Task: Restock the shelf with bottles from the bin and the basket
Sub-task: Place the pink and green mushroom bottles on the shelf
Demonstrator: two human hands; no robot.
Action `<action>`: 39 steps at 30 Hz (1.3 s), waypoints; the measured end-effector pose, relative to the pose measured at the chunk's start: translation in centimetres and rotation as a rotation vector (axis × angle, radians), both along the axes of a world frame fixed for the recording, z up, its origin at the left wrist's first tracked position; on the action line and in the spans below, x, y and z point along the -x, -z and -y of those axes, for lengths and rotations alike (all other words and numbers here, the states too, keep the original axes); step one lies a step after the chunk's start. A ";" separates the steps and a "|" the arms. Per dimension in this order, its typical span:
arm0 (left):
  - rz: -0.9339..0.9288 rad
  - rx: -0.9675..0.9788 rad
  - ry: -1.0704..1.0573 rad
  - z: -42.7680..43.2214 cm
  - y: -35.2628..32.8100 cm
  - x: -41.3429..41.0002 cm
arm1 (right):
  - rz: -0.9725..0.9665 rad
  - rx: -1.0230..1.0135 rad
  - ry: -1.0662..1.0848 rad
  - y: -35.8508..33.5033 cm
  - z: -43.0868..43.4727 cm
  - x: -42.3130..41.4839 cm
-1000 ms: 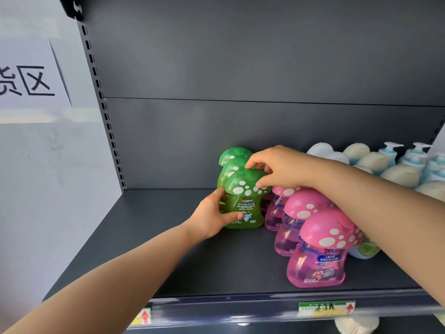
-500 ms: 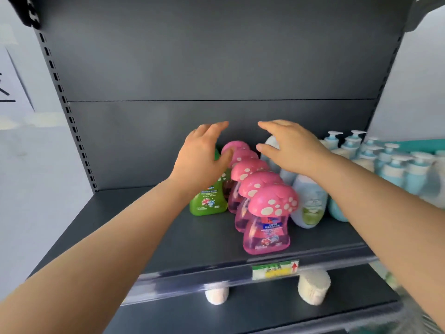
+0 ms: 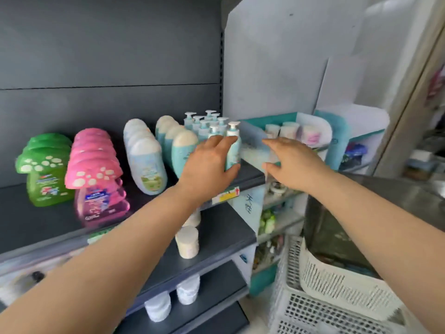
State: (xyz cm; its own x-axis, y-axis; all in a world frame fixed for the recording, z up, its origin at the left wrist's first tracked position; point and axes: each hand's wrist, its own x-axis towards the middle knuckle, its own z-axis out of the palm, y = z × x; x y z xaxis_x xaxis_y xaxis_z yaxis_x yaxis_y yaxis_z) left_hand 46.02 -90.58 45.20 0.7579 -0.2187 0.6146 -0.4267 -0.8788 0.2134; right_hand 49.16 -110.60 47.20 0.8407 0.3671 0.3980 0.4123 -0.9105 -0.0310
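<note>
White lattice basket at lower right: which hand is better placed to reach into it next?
Probably right: the empty right hand is nearer the white lattice basket; the left hand is by the teal pump bottles.

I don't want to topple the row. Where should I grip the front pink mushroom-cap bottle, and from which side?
Probably the body of the front pink bottle, just below its overhanging cap, coming from the front. It stands upright, its row packed close behind and the green bottles close on its left, so the front is the open side.
</note>
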 end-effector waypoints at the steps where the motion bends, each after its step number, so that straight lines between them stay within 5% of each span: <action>1: -0.026 -0.001 0.028 2.1 0.5 -0.2 | -0.014 0.004 0.026 0.5 2.1 0.3; 20: -0.286 -0.071 0.277 27.1 10.7 -14.9 | -0.260 0.000 0.397 9.1 29.3 -3.6; 32: -0.428 -0.094 0.220 34.2 16.8 -26.7 | -0.461 -0.024 0.314 14.9 37.1 -15.9; 39: -0.456 -0.115 0.210 34.9 20.0 -27.8 | -0.757 0.101 0.051 19.5 37.8 -24.3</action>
